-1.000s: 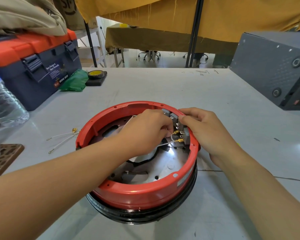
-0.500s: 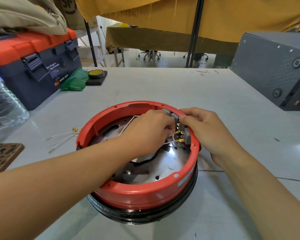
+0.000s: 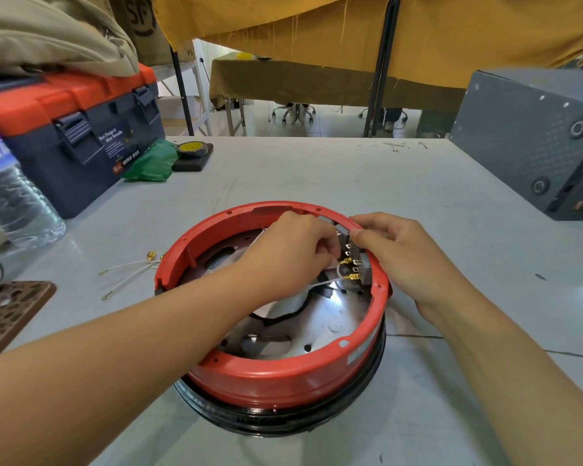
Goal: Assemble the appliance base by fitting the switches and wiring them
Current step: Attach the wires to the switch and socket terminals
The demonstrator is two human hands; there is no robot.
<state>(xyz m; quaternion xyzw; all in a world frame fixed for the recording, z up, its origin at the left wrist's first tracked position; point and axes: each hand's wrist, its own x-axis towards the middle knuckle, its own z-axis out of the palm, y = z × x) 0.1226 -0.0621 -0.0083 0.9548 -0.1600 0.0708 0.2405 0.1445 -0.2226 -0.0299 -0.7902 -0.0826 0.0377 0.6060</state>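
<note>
The round red appliance base [image 3: 283,378] lies upside down on the table, black ring underneath, shiny metal plate inside. Grey switches [image 3: 352,253] sit against the inner right wall, with brass terminals showing. My left hand [image 3: 290,250] reaches into the base and pinches a white wire [image 3: 337,272] whose brass connectors sit on the lower switch. My right hand [image 3: 404,260] grips the rim and the switches from outside, thumb on the top switch. A black cable [image 3: 283,316] curls across the plate.
Loose white wires [image 3: 128,274] with brass ends lie left of the base. A blue and red toolbox [image 3: 71,136], water bottle [image 3: 11,200], green bag [image 3: 152,163] and tape roll [image 3: 191,149] stand at the left. A grey machine [image 3: 535,139] fills the right back.
My left hand has shifted slightly up and right along the switches. The right hand and the base stay put.
</note>
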